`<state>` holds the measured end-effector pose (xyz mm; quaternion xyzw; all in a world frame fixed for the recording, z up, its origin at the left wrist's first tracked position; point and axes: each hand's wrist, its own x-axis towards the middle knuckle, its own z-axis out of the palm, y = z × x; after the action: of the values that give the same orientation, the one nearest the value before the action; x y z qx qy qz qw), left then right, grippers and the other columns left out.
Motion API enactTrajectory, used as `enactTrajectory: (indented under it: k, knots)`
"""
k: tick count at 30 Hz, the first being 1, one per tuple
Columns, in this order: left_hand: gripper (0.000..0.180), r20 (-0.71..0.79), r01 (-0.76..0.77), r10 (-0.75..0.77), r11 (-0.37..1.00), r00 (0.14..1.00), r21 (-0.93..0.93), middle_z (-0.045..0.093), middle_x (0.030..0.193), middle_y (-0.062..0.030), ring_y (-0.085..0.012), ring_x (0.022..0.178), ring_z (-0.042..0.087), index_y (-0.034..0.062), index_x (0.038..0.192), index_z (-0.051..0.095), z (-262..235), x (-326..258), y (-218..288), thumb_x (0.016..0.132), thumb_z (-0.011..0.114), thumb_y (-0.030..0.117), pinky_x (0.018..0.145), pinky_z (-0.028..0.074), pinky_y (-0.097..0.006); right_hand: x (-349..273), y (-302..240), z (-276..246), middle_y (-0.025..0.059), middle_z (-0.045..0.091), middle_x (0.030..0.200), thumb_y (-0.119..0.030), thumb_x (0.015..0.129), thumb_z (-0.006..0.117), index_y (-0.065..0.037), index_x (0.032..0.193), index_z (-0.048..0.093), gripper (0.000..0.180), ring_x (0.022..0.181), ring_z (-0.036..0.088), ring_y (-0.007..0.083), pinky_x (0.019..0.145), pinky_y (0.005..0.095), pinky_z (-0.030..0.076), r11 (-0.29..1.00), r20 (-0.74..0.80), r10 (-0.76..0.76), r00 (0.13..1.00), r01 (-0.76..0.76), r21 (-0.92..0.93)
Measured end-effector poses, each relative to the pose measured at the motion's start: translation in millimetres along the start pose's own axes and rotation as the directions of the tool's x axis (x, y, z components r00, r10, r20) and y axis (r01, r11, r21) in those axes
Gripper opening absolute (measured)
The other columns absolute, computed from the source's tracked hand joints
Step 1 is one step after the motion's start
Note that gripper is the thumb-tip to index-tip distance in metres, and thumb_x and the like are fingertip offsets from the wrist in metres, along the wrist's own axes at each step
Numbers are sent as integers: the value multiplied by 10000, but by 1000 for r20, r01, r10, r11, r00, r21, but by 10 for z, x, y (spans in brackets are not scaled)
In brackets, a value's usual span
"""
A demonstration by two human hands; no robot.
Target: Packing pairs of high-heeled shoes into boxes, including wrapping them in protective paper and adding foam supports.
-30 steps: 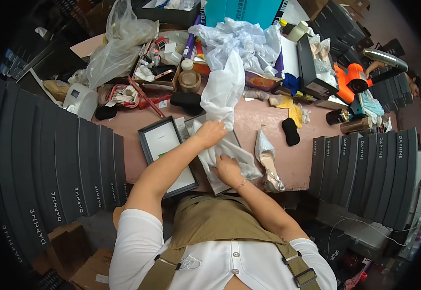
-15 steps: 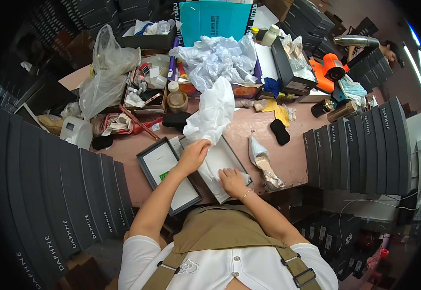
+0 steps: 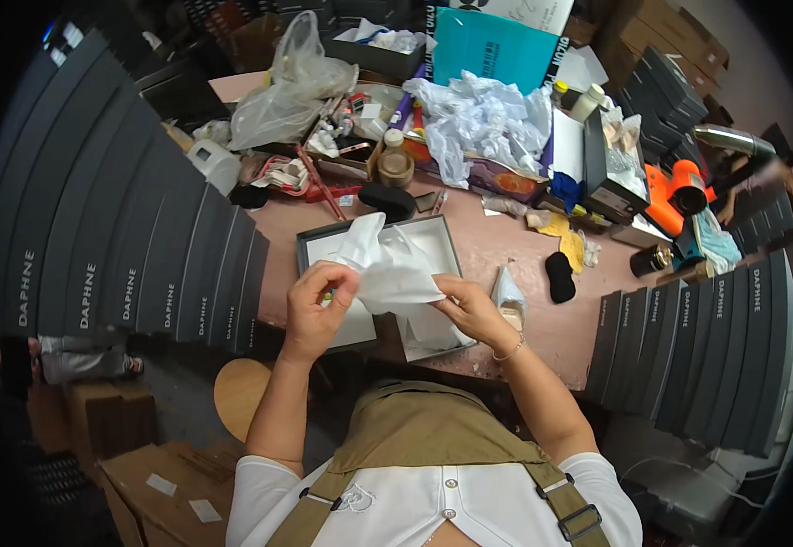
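Observation:
A crumpled sheet of white tissue paper (image 3: 387, 278) is stretched between my two hands, above the grey shoe box. My left hand (image 3: 320, 305) pinches its left edge with closed fingers. At its right corner, my right hand (image 3: 471, 308) grips it between thumb and fingers. Below lies the open grey shoe box (image 3: 452, 244), with more white paper inside. The grey box lid (image 3: 353, 338) sits left of it, white inside up and partly hidden by my left hand. A pale pointed shoe (image 3: 508, 294) rests on the table just beyond my right hand, which partly covers it.
Stacks of dark grey shoe boxes (image 3: 141, 246) flank the table left and right (image 3: 688, 337). A carton heaped with white tissue paper (image 3: 488, 114) stands at the back. A black pad (image 3: 560, 277), a brown jar (image 3: 395, 164) and an orange tool (image 3: 674, 196) lie around.
The tissue paper has come down from its raised position toward the box. My right hand has left the box and taken hold of the paper. The view has shifted.

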<state>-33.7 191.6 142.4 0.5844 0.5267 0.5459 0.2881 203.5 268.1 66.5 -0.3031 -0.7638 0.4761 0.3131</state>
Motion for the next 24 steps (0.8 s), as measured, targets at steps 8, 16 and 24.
enactTrajectory:
  k: [8, 16, 24]
  knots:
    - [276, -123, 290, -655, 485, 745, -825, 597, 1080, -110, -204, 982, 594, 48, 1156, 512, 620, -751, -572, 966, 444, 237, 838, 504, -345, -56, -12, 91, 90, 591, 1093, 97, 656, 533, -69, 1028, 625, 418, 1103, 521, 293, 965, 440, 373, 859, -139, -472, 871, 419, -294]
    - [652, -89, 453, -732, 508, 676, -732, 438, 1304, -158, -282, 1142, 501, 34, 1399, 263, 415, -1082, -1048, 791, 477, -63, 935, 447, -398, -1690, 67, -718, 265, 299, 1400, -372, 693, 770, -90, 1383, 348, 857, 1253, 369, 429, 1026, 461, 337, 810, -235, 232, 944, -321, -491]
    - [935, 166, -57, -89, 699, 982, 713, 37, 1482, -269, -435, 1350, 182, 175, 1438, 287, 664, -437, -929, 628, 745, 84, 1075, 228, -503, -1735, 560, -308, 274, 518, 1114, -332, 673, 789, -56, 1324, 363, 825, 962, 577, 437, 795, 467, 491, 548, -144, 654, 743, -595, -588]
